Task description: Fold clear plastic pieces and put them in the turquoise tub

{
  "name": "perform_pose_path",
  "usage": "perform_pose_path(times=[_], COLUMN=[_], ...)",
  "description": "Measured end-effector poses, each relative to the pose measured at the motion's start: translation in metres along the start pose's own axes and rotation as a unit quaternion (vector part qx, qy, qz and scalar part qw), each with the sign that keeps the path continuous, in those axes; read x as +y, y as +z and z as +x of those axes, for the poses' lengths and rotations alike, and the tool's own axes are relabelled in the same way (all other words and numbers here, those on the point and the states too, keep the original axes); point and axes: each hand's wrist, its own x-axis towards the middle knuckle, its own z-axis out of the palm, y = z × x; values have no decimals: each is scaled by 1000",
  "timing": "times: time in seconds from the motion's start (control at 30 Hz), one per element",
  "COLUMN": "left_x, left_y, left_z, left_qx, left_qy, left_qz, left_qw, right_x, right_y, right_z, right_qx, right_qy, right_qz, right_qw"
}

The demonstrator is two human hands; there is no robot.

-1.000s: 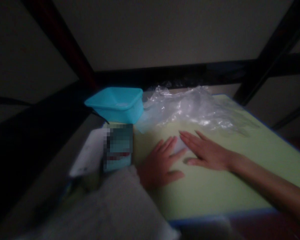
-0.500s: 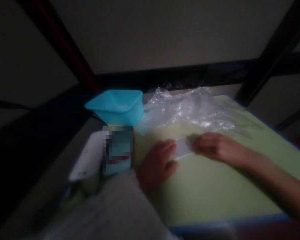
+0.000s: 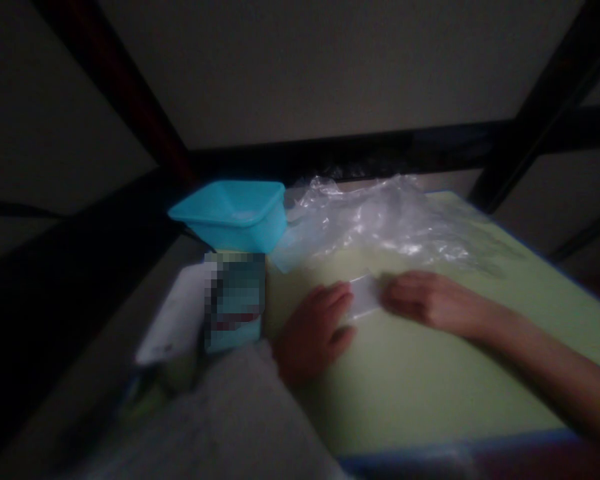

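A small flat plastic packet (image 3: 365, 297), whitish with shiny clear edges, lies on the yellow-green tabletop (image 3: 420, 380) between my hands. The fingers of my left hand (image 3: 315, 330) are stretched over its left end, with the thumb held apart below. At the packet's right end my right hand (image 3: 415, 297) is closed, fingers bent together; its fingertips are blurred and partly hidden. Behind both hands spreads a crumpled clear plastic sheet or bag (image 3: 380, 217). The picture is dim and soft, so the packet's contents cannot be made out.
A turquoise plastic basin (image 3: 260, 230) stands at the back left. Nearer me are a white object (image 3: 175, 310) and a light-blue box-like thing (image 3: 235, 333), partly pixelated. Grey cloth (image 3: 230, 413) covers the lower left. Blue edging (image 3: 455, 450) borders the table; dark bars frame the wall behind.
My right hand has shifted very slightly left and down at the packet's right end. My left hand stays nearly still on the other end.
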Motion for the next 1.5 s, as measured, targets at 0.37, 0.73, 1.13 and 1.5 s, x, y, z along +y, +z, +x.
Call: perform_pose_path(times=[0.37, 0.73, 1.13, 1.5], left_x=[-1, -3, -1, -2], left_y=[3, 4, 5, 7], left_z=[2, 5, 4, 3], left_qx=[24, 48, 65, 70], left_qy=[16, 16, 37, 34], left_qz=[5, -5, -6, -5], left_qw=[1000, 999, 997, 997], right_x=[-2, -6, -3, -9], right_y=[5, 6, 4, 3], right_z=[3, 5, 2, 8], right_qx=[40, 69, 64, 58], right_qy=[13, 133, -5, 24], right_qz=[47, 189, 53, 64], right_qw=[998, 970, 996, 996])
